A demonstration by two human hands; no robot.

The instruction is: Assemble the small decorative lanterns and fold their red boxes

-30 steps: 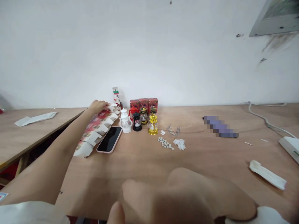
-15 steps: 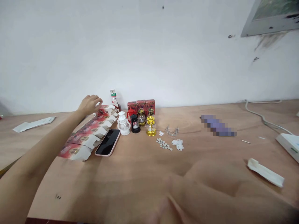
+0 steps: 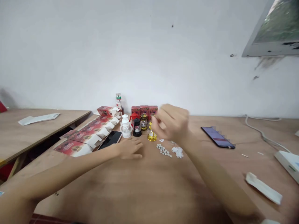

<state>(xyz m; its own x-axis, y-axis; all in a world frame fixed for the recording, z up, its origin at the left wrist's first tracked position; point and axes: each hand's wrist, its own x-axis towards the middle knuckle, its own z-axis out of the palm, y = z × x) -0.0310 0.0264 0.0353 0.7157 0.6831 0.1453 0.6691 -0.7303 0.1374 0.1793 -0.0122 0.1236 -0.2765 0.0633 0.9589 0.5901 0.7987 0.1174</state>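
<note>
My left hand (image 3: 130, 148) lies low over the table with its fingers apart and nothing in it, beside a phone with a pink case (image 3: 110, 140). My right hand (image 3: 174, 122), blurred, is raised with curled fingers in front of the gold lantern (image 3: 152, 137) and covers part of it; whether it touches the lantern does not show. Left of it stand a white lantern (image 3: 126, 127), a black lantern (image 3: 137, 128), a red lantern (image 3: 134, 117) and a bronze-coloured lantern (image 3: 144, 121). Button cells (image 3: 163, 150) and small white pieces (image 3: 177, 151) lie below my right hand.
Open red cartons (image 3: 91, 127) lie in a row at the left. Closed red boxes (image 3: 144, 110) stand by the wall. On the right are another phone (image 3: 217, 137), a white strip (image 3: 263, 188), a white device (image 3: 288, 165) and a cable (image 3: 259, 124).
My left hand has come back from the far cartons to the table near the lanterns. The right hand has risen from the lower right up to the gold lantern. The view has shifted slightly.
</note>
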